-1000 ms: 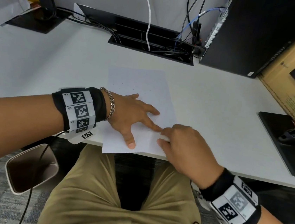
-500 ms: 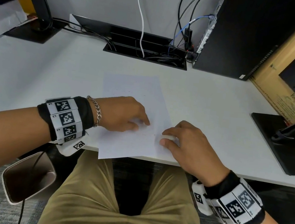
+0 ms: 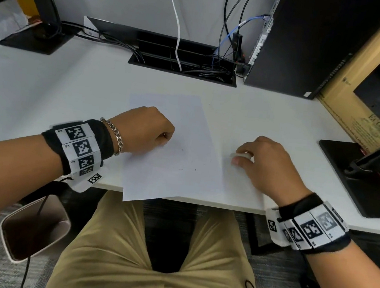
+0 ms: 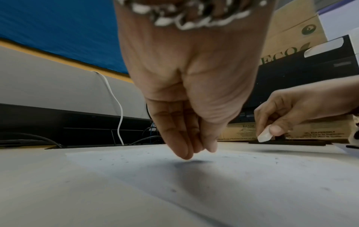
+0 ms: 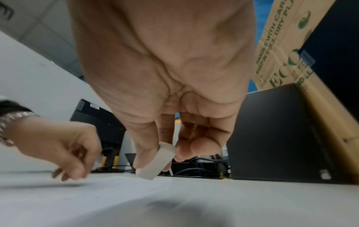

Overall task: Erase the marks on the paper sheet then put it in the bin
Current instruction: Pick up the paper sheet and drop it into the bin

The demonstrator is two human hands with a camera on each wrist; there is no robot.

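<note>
A white paper sheet (image 3: pixel 169 172) lies on the white desk (image 3: pixel 47 94), its near corner past the front edge. Faint dark specks (image 3: pixel 181 169) show on it. My left hand (image 3: pixel 164 138) hovers over the sheet's left part with its fingers curled and bunched, holding nothing; in the left wrist view the fingertips (image 4: pixel 184 155) are just above the paper (image 4: pixel 233 176). My right hand (image 3: pixel 242 158) pinches a white eraser (image 3: pixel 239 156) (image 5: pixel 155 162) just right of the sheet, lifted off the desk. The bin (image 3: pixel 19 238) stands on the floor at lower left.
A black computer tower (image 3: pixel 302 43) and a cardboard box (image 3: pixel 356 91) stand at the back right. A black monitor base (image 3: pixel 357 182) lies right of my right hand. An open cable tray (image 3: pixel 184 60) with wires runs along the back. My legs are under the desk.
My left hand went from flat on the sheet to curled fingers and shifted back and left. My right hand carried the eraser to the right, off the paper.
</note>
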